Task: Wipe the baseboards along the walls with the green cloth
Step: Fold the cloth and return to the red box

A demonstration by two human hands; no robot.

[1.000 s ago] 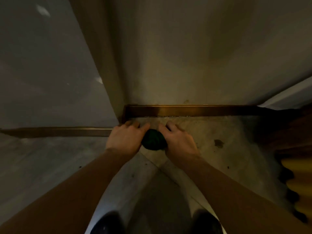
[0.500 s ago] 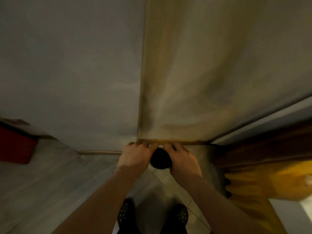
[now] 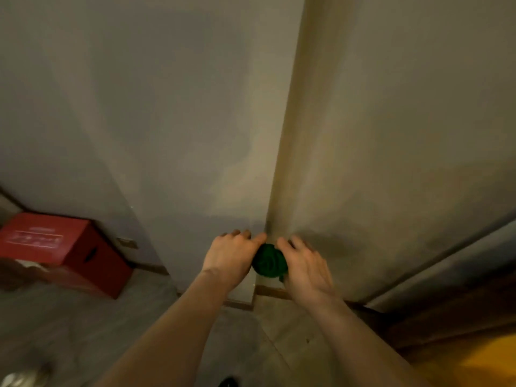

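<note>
The green cloth [image 3: 269, 260] is bunched into a ball and held between both hands in front of a projecting wall corner. My left hand [image 3: 229, 255] grips its left side and my right hand [image 3: 305, 266] grips its right side. Both hands are raised well above the floor. The brown baseboard [image 3: 270, 291] runs along the foot of the wall below the hands, partly hidden by my right wrist. Another stretch of baseboard [image 3: 152, 268] shows further left.
A red cardboard box [image 3: 69, 251] stands on the floor at the left against the wall. A dark wooden frame [image 3: 446, 311] and something yellow [image 3: 485, 364] lie at the lower right. Grey floor tiles [image 3: 83, 331] spread below my arms.
The view has tilted up and both hands with the cloth have lifted from floor level beside the baseboard to higher against the wall corner. The red box has come into view.
</note>
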